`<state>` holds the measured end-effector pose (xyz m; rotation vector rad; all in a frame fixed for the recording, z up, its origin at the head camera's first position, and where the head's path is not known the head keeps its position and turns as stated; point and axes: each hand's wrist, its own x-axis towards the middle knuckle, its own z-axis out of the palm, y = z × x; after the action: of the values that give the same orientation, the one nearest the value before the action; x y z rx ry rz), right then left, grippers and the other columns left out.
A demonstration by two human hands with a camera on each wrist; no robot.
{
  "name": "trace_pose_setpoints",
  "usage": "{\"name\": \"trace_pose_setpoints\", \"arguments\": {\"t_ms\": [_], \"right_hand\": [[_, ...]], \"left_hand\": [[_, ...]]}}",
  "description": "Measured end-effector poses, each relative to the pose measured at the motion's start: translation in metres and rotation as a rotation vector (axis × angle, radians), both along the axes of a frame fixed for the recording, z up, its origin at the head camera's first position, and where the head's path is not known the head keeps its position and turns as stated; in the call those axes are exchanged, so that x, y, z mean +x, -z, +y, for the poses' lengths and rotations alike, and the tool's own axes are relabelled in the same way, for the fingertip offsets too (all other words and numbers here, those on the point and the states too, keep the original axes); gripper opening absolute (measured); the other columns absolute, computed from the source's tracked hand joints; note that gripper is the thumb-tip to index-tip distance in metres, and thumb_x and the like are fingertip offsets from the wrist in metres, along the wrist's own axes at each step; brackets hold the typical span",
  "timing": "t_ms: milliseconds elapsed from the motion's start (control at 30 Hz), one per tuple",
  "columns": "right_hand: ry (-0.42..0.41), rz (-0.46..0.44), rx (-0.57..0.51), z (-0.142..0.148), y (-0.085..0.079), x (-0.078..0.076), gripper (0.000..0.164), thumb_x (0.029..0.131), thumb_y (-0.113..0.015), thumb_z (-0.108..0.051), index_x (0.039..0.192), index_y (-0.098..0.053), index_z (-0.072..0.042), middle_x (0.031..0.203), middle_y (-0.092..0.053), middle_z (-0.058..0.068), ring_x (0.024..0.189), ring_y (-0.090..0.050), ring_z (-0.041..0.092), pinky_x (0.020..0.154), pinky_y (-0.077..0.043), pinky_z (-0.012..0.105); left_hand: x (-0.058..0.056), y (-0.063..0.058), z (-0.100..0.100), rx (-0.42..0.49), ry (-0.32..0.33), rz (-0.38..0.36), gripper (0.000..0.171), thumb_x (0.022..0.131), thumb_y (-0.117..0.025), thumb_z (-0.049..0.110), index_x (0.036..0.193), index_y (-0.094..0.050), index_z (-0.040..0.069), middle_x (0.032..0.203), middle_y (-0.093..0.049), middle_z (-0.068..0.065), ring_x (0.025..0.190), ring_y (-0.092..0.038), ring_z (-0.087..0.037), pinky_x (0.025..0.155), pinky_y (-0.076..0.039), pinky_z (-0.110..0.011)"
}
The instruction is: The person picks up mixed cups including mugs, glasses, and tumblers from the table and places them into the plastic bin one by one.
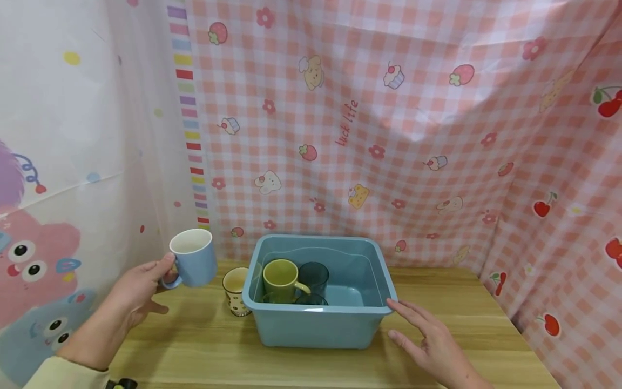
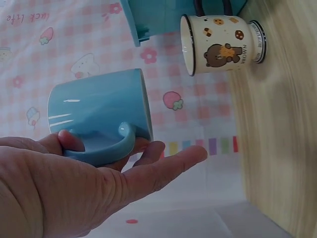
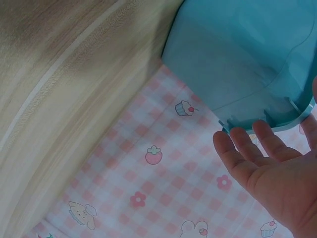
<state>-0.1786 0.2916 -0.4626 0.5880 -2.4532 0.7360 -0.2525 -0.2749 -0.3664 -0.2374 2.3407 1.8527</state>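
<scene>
My left hand (image 1: 138, 292) holds a light blue mug (image 1: 196, 259) with a white inside up in the air, fingers and thumb at its handle. In the left wrist view the blue mug (image 2: 99, 111) shows its handle between the fingers. A blue plastic bin (image 1: 316, 327) stands on the table. Inside its left half are a yellow-green mug (image 1: 279, 273) and dark glass cups (image 1: 315, 275), partly hidden by the front wall. My right hand (image 1: 432, 343) has its fingers extended, fingertips right at the bin's right front rim.
Left of the bin stands a cream mug (image 2: 218, 44) with a brown bear print and dark rim. The wooden table (image 1: 194, 346) meets a pink checked cloth (image 1: 389, 189) behind and at the right, and a white printed cloth (image 1: 136, 162) at the left.
</scene>
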Motion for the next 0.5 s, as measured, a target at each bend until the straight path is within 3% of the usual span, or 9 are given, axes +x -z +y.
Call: {"name": "trace_pose_setpoints", "arguments": {"t_ms": [133,200,500], "right_hand": [[-0.024,-0.024,-0.030,0.000,0.000,0.000,0.065,0.093,-0.084,-0.018,0.152,-0.060,-0.030,0.142,-0.067,0.020,0.059,-0.042,-0.010,0.044,-0.038,0.011],[-0.031,-0.025,-0.037,-0.001,0.000,0.000,0.065,0.093,-0.084,-0.017,0.152,-0.060,-0.030,0.142,-0.067,0.021,0.055,-0.037,-0.011,0.044,-0.038,0.011],[-0.025,-0.007,-0.029,-0.002,0.001,0.001,0.066,0.093,-0.084,-0.017,0.152,-0.060,-0.029,0.141,-0.068,0.019,0.066,-0.048,-0.007,0.044,-0.038,0.010]], "left_hand": [[-0.001,-0.006,0.001,-0.008,0.023,0.008,0.058,0.110,-0.039,0.064,0.084,-0.053,0.013,0.139,-0.043,-0.025,0.152,-0.033,-0.056,0.103,-0.045,-0.082],[-0.001,-0.009,0.003,-0.012,0.031,0.015,0.059,0.110,-0.038,0.064,0.084,-0.051,0.013,0.144,-0.039,-0.028,0.153,-0.030,-0.057,0.104,-0.043,-0.083],[0.000,-0.025,0.015,0.004,0.038,0.049,0.055,0.110,-0.042,0.062,0.086,-0.051,0.012,0.149,-0.038,-0.027,0.155,-0.030,-0.055,0.103,-0.045,-0.082]]}}
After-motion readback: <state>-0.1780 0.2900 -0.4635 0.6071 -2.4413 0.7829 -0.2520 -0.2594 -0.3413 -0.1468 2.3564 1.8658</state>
